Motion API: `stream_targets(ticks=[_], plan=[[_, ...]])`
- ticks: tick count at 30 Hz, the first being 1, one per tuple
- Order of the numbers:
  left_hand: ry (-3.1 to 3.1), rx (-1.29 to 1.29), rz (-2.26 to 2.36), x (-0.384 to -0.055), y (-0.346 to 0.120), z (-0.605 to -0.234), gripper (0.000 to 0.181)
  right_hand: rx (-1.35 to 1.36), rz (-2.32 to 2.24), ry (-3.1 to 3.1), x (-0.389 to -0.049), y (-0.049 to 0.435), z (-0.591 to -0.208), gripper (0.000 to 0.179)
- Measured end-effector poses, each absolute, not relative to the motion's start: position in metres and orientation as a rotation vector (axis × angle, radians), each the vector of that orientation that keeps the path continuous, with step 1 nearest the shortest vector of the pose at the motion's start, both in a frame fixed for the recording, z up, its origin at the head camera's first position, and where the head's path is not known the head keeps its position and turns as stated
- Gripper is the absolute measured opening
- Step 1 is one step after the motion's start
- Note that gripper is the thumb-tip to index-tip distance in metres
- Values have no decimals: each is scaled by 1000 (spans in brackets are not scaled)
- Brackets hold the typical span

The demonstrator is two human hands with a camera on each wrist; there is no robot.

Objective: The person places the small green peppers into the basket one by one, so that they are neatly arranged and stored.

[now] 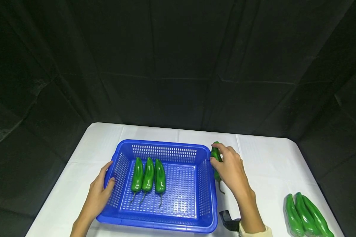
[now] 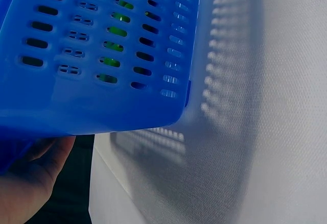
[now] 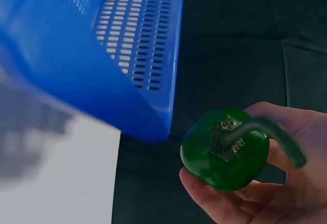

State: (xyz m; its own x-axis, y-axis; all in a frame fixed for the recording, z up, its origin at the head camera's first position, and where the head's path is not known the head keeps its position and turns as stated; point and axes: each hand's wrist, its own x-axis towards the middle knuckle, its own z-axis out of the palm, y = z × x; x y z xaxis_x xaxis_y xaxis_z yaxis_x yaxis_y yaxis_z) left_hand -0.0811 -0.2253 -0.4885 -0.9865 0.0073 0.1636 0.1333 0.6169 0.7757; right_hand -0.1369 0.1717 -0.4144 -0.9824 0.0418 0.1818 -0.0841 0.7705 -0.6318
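A blue plastic basket (image 1: pixel 166 223) with slotted walls stands on the white table, and three green peppers (image 1: pixel 148 174) lie side by side in its left half, stems toward me. My left hand (image 1: pixel 98 192) holds the basket's left rim, thumb over the edge; in the left wrist view part of this hand (image 2: pixel 30 183) shows below the rim. Just outside the right wall, my right hand (image 1: pixel 232 168) pinches another green pepper (image 1: pixel 216 154) between thumb and fingers. Its curved stem hangs down. The right wrist view shows this pepper (image 3: pixel 219 157) stem end on, beside the basket's corner.
Several more green peppers (image 1: pixel 307 214) lie together at the table's front right. A black wrist-camera mount (image 1: pixel 229 221) sticks out from the right wrist near the basket's front right corner. Dark cloth (image 1: pixel 178 65) hangs behind and beside the white table (image 1: pixel 264 161).
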Motion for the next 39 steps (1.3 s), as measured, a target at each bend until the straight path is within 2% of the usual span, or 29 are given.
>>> stream_targets(ticks=[22, 39], plan=[[-2684, -123, -1327, -81, -226, -488, 55, 230, 1163, -2818, -149, 121, -416, 41], [-2693, -106, -1307, -81, -227, -490, 56, 291, 1226, -2896, -155, 89, -434, 39]])
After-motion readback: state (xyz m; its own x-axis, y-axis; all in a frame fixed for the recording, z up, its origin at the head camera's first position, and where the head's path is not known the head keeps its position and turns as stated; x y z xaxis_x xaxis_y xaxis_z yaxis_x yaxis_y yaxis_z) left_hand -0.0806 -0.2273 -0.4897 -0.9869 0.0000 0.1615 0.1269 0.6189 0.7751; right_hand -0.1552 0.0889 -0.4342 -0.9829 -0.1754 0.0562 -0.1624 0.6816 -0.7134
